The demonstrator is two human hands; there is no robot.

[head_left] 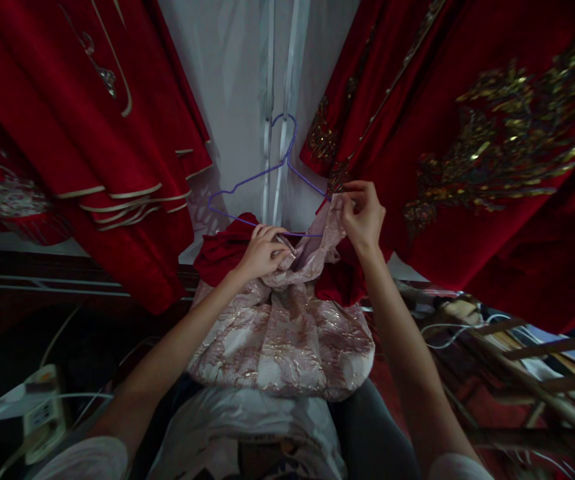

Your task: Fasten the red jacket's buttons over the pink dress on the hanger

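Note:
A pale pink dress with a metallic pattern [287, 340] lies over my lap, with dark red cloth [227, 250] showing at both sides of its top. My right hand [364, 213] pinches the dress's upper edge at the right end of a purple clothes hanger [262, 173]. Lower and to the left, my left hand [264, 252] has its fingers closed on the bunched top of the dress, by the hanger's bottom bar. The hanger's right end is partly hidden by the cloth and my right hand. Its left end carries nothing.
Red garments with white trim [132, 193] hang on the left. More red garments with gold sequins [497, 133] hang on the right. A power strip [42, 413] with cables is at lower left. A wooden rack [532, 373] holding various items stands at lower right.

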